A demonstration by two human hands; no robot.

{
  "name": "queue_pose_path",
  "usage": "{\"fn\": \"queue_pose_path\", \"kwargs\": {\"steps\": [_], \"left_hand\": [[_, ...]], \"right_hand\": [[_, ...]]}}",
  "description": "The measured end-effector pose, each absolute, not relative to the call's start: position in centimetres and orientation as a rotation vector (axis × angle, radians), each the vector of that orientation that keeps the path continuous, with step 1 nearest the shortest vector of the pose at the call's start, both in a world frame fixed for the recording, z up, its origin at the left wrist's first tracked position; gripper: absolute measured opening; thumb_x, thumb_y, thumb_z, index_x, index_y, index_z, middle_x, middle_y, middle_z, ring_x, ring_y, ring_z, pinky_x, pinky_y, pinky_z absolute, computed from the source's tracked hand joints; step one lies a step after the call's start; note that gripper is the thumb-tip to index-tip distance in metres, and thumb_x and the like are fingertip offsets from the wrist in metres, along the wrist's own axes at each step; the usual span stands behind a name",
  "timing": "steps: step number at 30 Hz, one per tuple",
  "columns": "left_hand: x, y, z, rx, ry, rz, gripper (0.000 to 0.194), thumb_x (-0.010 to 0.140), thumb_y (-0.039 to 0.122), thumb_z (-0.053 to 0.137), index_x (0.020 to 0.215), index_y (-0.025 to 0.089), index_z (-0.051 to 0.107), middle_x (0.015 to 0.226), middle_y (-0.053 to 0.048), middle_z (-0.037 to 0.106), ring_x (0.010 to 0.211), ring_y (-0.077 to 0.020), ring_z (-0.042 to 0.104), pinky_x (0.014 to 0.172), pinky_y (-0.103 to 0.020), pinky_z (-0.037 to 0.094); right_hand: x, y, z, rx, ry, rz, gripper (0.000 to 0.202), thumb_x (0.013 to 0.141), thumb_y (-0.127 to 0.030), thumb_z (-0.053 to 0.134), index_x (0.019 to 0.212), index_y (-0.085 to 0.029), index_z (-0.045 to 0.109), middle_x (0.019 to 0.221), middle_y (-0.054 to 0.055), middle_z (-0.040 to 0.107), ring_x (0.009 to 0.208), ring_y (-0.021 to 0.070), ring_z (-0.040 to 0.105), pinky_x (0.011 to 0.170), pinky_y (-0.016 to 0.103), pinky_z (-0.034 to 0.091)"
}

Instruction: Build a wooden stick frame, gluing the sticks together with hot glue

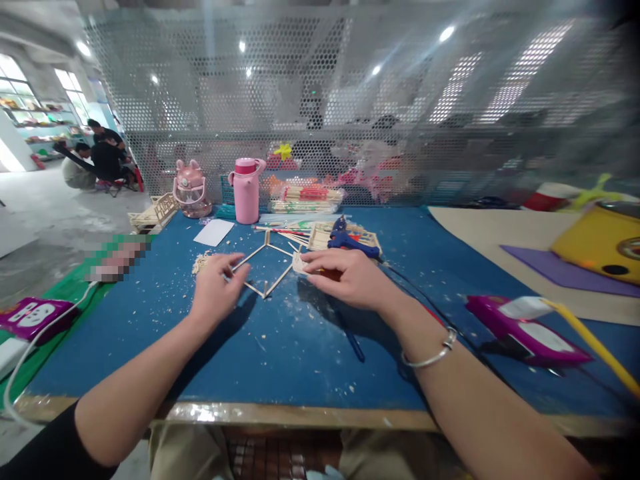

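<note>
A stick frame is laid flat mid-tabletop, between both hands. Its left sticks are pinched by the left hand; a small wooden piece at its right end is pressed under the right hand, fingers curled. A blue glue gun is seen just behind, nearer the right hand.

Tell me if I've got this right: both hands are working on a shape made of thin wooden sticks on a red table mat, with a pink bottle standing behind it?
Not quite. The table mat is blue, not red, as the head view shows. The rest holds: the left hand and right hand are on the wooden stick shape, and the pink bottle stands behind it.
</note>
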State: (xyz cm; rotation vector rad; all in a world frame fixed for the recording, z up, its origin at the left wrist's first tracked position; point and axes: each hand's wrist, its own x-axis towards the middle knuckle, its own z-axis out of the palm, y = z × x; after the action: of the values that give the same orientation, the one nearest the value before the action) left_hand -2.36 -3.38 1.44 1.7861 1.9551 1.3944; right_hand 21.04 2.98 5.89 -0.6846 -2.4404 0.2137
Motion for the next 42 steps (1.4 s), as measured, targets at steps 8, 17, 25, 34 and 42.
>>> {"fn": "queue_pose_path", "kwargs": {"steps": [8,17,25,34,42], "left_hand": [[-5.0,-1.6,1.5,1.696,1.88,1.089,0.037,0.072,0.026,0.054,0.104,0.011,0.063,0.074,-0.005,0.066,0.056,-0.0133,0.054,0.06,-0.026,0.042],[-1.3,-3.3,0.4,1.514,1.632,1.163,0.024,0.064,0.034,0.064,0.074,0.013,0.061,0.055,0.002,0.057,0.046,-0.0091,0.045,0.046,-0.022,0.036],[-0.3,-3.5,-0.1,1.793,1.574,1.037,0.02,0.072,0.03,0.057,0.074,0.015,0.07,0.066,0.001,0.067,0.061,-0.013,0.054,0.06,-0.022,0.039],[0.2,-3.3,-0.1,1.911,1.472,0.931,0.025,0.074,0.033,0.055,0.073,0.015,0.071,0.064,0.001,0.067,0.061,-0.0145,0.055,0.058,-0.021,0.038],[0.1,-3.0,-0.3,1.9,1.44,0.947,0.022,0.074,0.032,0.056,0.072,0.016,0.07,0.068,0.001,0.068,0.063,-0.0153,0.056,0.062,-0.022,0.04]], "right_hand": [[20.8,3.1,5.5,-0.684,-2.407,0.179,0.017,0.075,-0.024,0.055,0.08,-0.018,0.07,0.096,0.008,0.069,0.087,0.0172,0.065,0.078,0.031,0.052],[21.0,3.4,5.2,-0.773,-2.265,0.128,0.016,0.074,-0.025,0.056,0.08,-0.019,0.07,0.096,0.007,0.069,0.088,0.0178,0.065,0.078,0.031,0.051],[18.0,1.2,4.3,-0.493,-2.442,0.203,0.019,0.078,-0.023,0.054,0.089,-0.017,0.069,0.099,0.008,0.069,0.092,0.0169,0.063,0.082,0.032,0.048],[18.1,1.6,3.9,-0.418,-2.587,0.085,0.02,0.079,-0.018,0.051,0.08,-0.018,0.071,0.098,0.007,0.069,0.084,0.0173,0.063,0.076,0.032,0.047],[17.3,0.9,4.1,-0.393,-2.592,0.061,0.022,0.081,-0.018,0.048,0.081,-0.018,0.07,0.103,0.007,0.067,0.086,0.0173,0.061,0.077,0.032,0.047]]}}
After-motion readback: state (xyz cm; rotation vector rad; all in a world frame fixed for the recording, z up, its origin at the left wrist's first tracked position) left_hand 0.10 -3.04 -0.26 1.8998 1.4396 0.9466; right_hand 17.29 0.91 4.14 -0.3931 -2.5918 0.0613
